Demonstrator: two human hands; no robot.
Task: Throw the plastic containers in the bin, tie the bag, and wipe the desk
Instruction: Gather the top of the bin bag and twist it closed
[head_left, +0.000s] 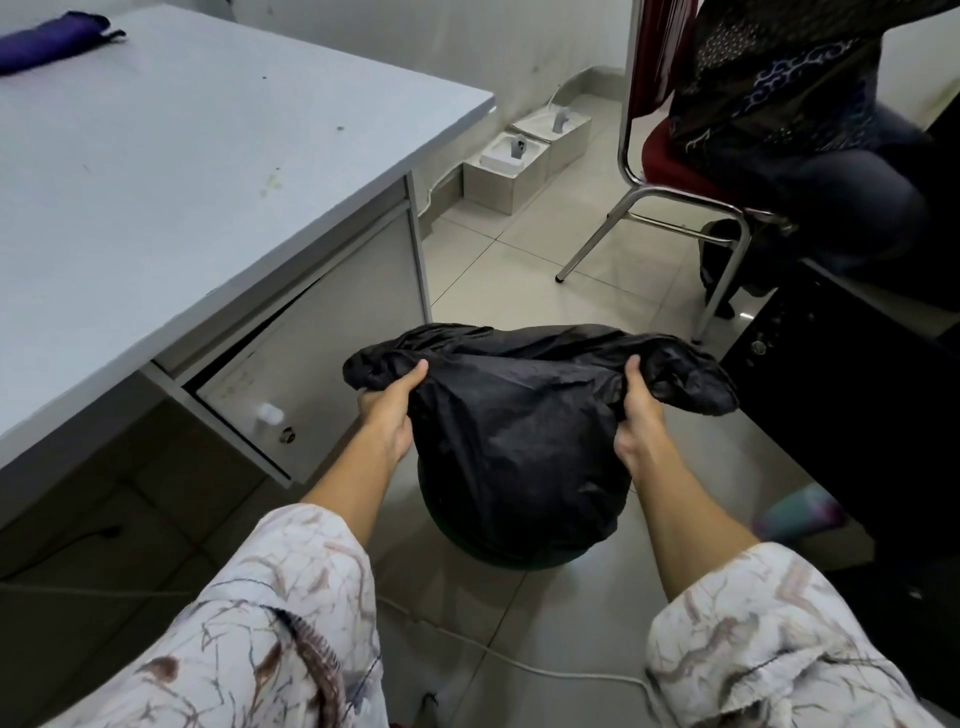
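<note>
A black plastic bag (519, 441) bulges up out of a dark green bin (467, 545) on the floor in front of me. My left hand (387, 410) grips the bag's gathered left corner, thumb on top. My right hand (641, 415) grips the gathered right corner the same way. The two bunched ends stick out sideways past my hands. The bag's mouth is pulled together, so nothing inside it shows. The grey desk (182, 171) stands to the left, marked with small dark spots and smudges.
A purple cloth (47, 44) lies at the desk's far left. A desk drawer (249, 395) hangs open beside the bin. A person sits on a red chair (670, 171) at the right. Two white boxes (524, 156) stand by the wall. A white cable (519, 660) crosses the floor.
</note>
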